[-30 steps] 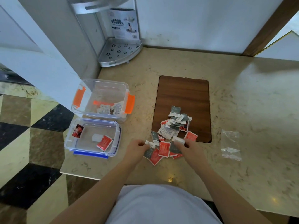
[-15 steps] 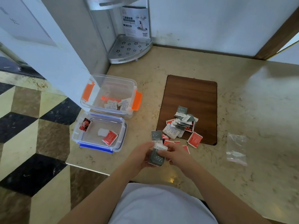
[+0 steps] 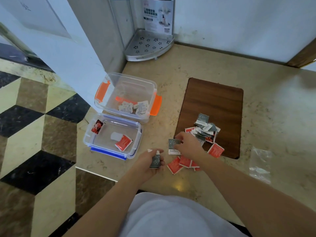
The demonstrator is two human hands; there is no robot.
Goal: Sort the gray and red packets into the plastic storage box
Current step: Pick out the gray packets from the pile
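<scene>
Down at the near edge of the marble table [image 3: 222,65], the person's left hand [image 3: 150,162] was curled around a small stack of gray packets [image 3: 155,162], fingers closed on it, just above the table surface. Beside it, the right hand [image 3: 188,147] reached a little farther out, its fingers pinching a single gray packet [image 3: 173,144] with a white strip along its near end; that packet sat at the left of the hand, by the corner of the wooden board [image 3: 215,100]. Under and just near the right wrist lay a few red packets [image 3: 176,165] flat on the table, and one more red packet [image 3: 215,150] rested across the board's near edge. A mixed heap of gray and red packets [image 3: 204,128] was piled on the near part of the board, touching the right hand's far side. Off to the left stood two clear plastic boxes, one behind the other and touching: the orange-latched box [image 3: 154,86], farther away, held several pale gray packets in its near right corner, while the blue-latched box [image 3: 136,144], nearer, held two red packets well apart, one against its far left wall and one toward the near right. An empty clear plastic bag [image 3: 260,165] lay on the table to the right, well apart from the pile.
</scene>
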